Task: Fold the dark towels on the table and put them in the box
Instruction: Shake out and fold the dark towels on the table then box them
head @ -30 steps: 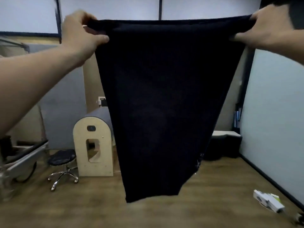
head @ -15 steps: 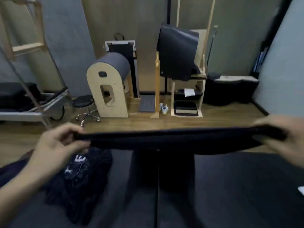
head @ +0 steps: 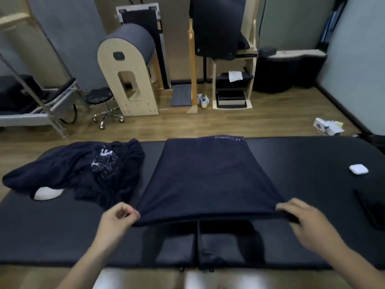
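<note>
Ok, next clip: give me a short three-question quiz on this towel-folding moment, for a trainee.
1. True or false: the left hand and the right hand each hold a near corner of the spread towel, whose far end lies on the table.
2. Where is the crumpled towel? A) left of the spread towel B) right of it C) on top of it
3. Fill in: the small white case lies on the table to the ___ of the spread towel.
Key: 1 true; 2 A; 3 right.
</note>
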`<action>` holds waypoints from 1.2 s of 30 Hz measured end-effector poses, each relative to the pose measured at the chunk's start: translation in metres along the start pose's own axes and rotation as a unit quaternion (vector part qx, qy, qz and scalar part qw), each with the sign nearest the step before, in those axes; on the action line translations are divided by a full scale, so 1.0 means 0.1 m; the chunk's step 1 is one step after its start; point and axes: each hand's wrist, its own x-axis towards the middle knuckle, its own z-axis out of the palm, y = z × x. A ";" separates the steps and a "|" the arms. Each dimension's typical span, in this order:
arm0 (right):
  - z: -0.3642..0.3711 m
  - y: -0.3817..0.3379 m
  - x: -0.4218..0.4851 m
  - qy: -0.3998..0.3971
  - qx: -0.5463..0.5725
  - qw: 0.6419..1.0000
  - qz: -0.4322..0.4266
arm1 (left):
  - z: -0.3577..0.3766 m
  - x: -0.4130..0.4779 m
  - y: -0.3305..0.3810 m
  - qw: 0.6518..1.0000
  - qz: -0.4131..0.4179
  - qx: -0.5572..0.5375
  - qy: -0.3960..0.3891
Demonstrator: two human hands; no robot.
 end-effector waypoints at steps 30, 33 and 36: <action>0.91 -0.99 -1.83 -0.297 -0.073 0.929 0.209 | -0.28 -0.88 -1.20 0.889 0.025 0.380 -0.254; 0.88 -1.07 -1.32 -0.269 -0.059 0.943 0.185 | -0.03 -0.56 -0.91 0.874 0.062 0.395 -0.276; 0.85 -1.08 -0.79 -0.266 -0.057 0.948 0.166 | 0.29 -0.27 -0.70 0.865 0.086 0.398 -0.294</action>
